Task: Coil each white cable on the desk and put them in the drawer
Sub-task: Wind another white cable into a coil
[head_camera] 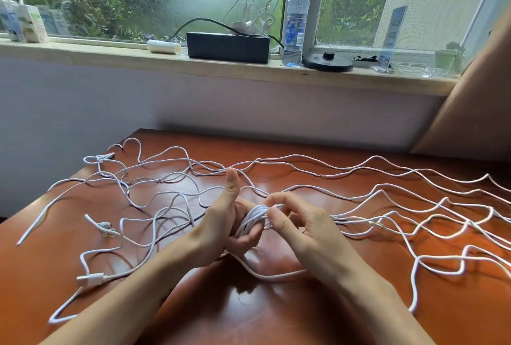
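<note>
on the windowsill (110, 55) a black box (228, 47) sits between a white tube (163, 46) and a water bottle (295, 23). a black disc (327, 63) lies beside the bottle. cartons (26, 23) stand far left.

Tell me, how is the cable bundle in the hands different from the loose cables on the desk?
The cable bundle is wound into tight loops; the loose cables sprawl in wavy lines. The cable bundle is held by the left hand and pinched by the right hand; the loose cables lie on the desk. Both are thin and white.
</note>
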Demonstrator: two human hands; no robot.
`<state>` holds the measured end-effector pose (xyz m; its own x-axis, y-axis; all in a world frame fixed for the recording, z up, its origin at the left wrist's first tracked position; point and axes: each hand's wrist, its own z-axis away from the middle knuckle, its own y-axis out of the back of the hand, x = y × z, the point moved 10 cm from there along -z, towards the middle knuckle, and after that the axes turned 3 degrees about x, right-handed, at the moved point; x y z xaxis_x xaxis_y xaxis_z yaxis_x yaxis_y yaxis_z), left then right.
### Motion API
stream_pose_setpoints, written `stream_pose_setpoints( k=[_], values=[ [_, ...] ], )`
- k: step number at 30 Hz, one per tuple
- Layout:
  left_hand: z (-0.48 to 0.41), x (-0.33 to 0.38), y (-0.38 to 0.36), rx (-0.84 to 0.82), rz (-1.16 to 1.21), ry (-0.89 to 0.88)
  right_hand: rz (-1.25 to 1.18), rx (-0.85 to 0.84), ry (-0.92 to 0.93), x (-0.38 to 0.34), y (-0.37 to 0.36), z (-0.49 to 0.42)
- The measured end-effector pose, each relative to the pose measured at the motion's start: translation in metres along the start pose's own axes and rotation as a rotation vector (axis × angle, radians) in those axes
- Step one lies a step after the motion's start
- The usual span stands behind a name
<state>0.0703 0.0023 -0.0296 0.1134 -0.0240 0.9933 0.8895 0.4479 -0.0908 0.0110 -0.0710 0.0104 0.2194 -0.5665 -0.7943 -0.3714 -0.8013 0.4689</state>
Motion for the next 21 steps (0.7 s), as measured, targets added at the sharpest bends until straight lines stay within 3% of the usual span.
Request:
stream_pose_setpoints(
  k=[9,16,21],
  values=[
    [0.000,0.009,0.019,0.187,0.154,-0.068,0.121,0.017,0.038,0.005,0.002,-0.002],
    [0.003,0.017,0.019,0.169,0.165,-0.143,0.128,0.020,0.020,0.008,-0.003,-0.001],
    [0.006,0.023,0.013,0.134,0.115,-0.198,0.197,0.135,0.038,0.010,0.008,-0.005]
  ],
)
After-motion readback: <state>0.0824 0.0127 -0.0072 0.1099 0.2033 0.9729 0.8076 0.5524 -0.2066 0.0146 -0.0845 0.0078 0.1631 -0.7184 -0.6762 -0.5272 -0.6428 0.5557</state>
